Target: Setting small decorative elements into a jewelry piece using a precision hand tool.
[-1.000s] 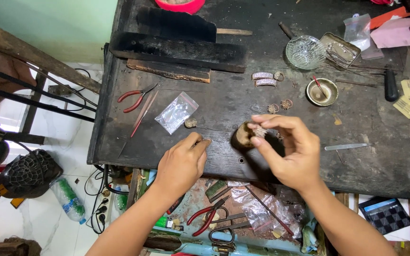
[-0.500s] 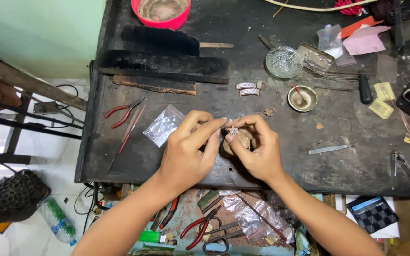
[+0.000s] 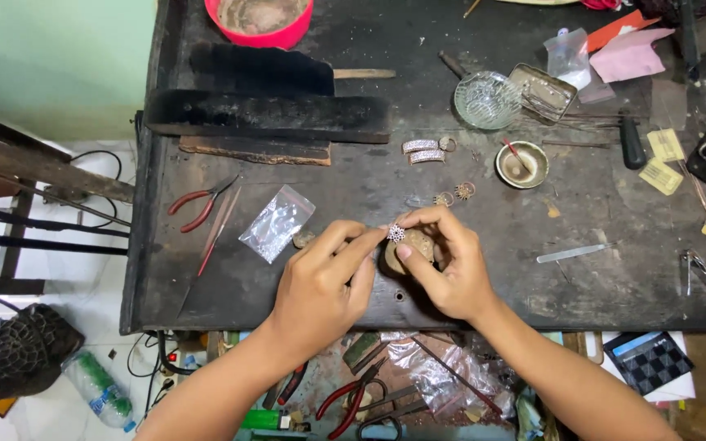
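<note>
Both hands meet at the centre of the frame over a dark, scarred workbench (image 3: pixel 467 269). Left hand (image 3: pixel 320 286), reaching in from the lower left, has its fingers drawn together, the forefinger and thumb tips pinching a small star-shaped silver ornament (image 3: pixel 396 233). Right hand (image 3: pixel 447 269), coming up from the lower right, curls its fingers around the same ornament from the other side, its thumb pressed just beneath it. Directly under the ornament, half hidden by the right hand, sits a small rounded brown block (image 3: pixel 412 249).

Just left of the left hand lies a clear plastic bag (image 3: pixel 276 222), and further left a pair of red-handled pliers (image 3: pixel 198 204) beside a thin pair of tweezers (image 3: pixel 218 233). Above the hands, near the middle of the bench, rest two silver rings (image 3: pixel 422 151) and two tiny ornaments (image 3: pixel 453 194). A small brass bowl (image 3: pixel 521 164) stands to the upper right of them, with a glass dish (image 3: pixel 488 100) and an open metal tin (image 3: pixel 542 91) higher up. A red bowl (image 3: pixel 265 18) sits at the top edge, a long black brush (image 3: pixel 267 114) below it. A flat metal file (image 3: pixel 574 253) lies right of the hands. More red-handled pliers (image 3: pixel 345 404) show in the drawer along the bottom edge.
</note>
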